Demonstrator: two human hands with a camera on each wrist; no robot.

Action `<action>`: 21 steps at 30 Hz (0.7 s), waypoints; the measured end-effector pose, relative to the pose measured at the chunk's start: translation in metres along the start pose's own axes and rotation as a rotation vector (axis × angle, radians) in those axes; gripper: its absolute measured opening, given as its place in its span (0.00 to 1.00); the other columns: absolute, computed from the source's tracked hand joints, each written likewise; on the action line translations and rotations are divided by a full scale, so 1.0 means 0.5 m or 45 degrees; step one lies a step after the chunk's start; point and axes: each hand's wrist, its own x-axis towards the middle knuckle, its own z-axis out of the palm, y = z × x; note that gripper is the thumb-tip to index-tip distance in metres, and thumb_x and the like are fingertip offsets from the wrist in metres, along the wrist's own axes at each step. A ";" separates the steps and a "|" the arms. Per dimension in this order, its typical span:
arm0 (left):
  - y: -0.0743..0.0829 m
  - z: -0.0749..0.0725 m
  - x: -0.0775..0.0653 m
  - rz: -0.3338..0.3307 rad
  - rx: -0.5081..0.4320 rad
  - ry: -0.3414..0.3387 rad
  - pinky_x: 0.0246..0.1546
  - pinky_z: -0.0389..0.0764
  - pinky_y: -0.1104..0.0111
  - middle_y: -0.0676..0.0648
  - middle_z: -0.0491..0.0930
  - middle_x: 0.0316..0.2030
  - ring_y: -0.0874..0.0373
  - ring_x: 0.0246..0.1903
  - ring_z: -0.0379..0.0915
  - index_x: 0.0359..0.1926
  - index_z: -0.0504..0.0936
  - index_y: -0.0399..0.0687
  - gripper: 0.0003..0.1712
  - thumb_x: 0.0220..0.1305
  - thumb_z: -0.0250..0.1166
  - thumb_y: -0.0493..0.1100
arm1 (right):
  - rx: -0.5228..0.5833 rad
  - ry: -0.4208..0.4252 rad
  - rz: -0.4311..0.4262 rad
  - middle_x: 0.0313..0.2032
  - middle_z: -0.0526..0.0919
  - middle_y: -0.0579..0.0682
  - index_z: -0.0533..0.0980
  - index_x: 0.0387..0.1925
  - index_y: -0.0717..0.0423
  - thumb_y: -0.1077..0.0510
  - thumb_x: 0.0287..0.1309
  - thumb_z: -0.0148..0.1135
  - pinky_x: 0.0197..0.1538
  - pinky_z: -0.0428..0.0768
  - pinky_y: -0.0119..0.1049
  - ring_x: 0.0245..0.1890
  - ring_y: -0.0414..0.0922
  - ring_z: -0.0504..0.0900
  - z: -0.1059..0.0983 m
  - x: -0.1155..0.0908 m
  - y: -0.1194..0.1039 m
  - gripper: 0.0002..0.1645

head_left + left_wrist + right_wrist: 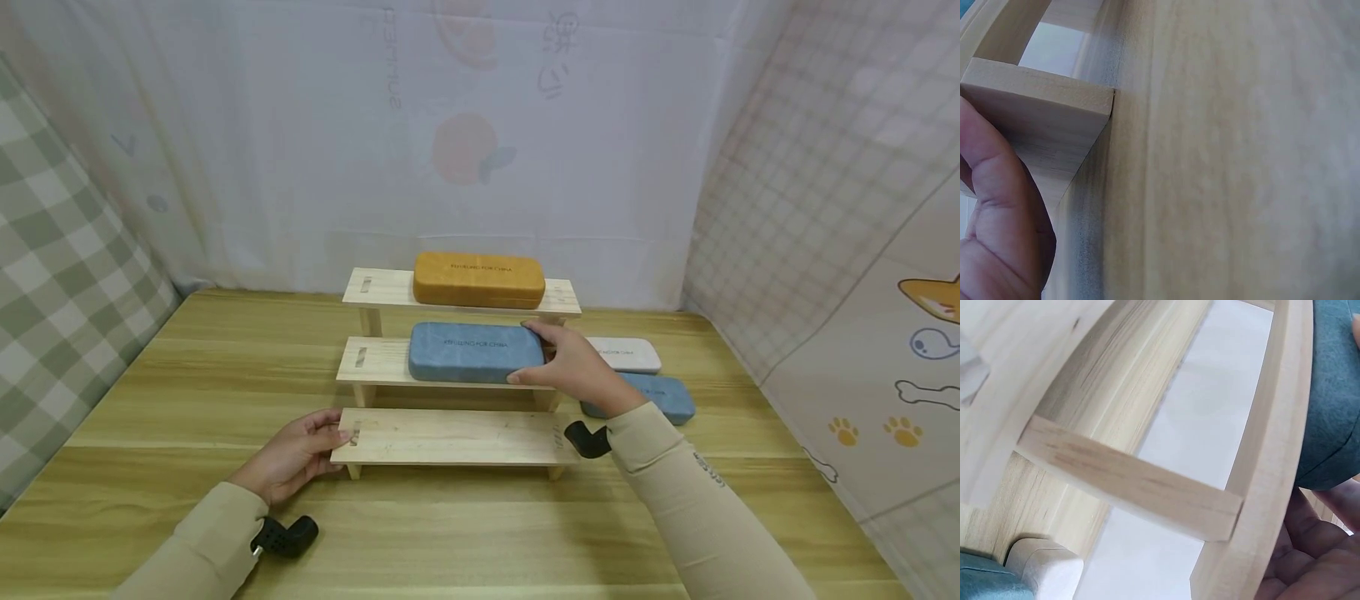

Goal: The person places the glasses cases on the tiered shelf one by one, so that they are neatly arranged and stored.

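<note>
A three-step wooden display rack stands on the table. On its middle shelf lies a blue glasses case, its right end gripped between the thumb and fingers of my right hand. In the right wrist view this blue case rests along the shelf edge, with the fingers just below it. My left hand pinches the left end of the lowest shelf, thumb on top. The left wrist view has the fingers against the rack's wooden end. An orange glasses case sits on the top shelf.
Right of the rack, a white glasses case and a second blue glasses case lie on the wooden table, partly behind my right hand. A white printed curtain hangs behind. Patterned cloth rises at the right side.
</note>
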 end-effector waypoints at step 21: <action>-0.001 0.002 -0.002 -0.007 0.025 0.015 0.37 0.78 0.68 0.43 0.70 0.52 0.63 0.40 0.75 0.71 0.38 0.24 0.41 0.72 0.53 0.38 | 0.017 0.095 -0.100 0.62 0.68 0.59 0.57 0.73 0.52 0.44 0.53 0.71 0.53 0.75 0.49 0.56 0.55 0.74 -0.003 -0.033 0.013 0.52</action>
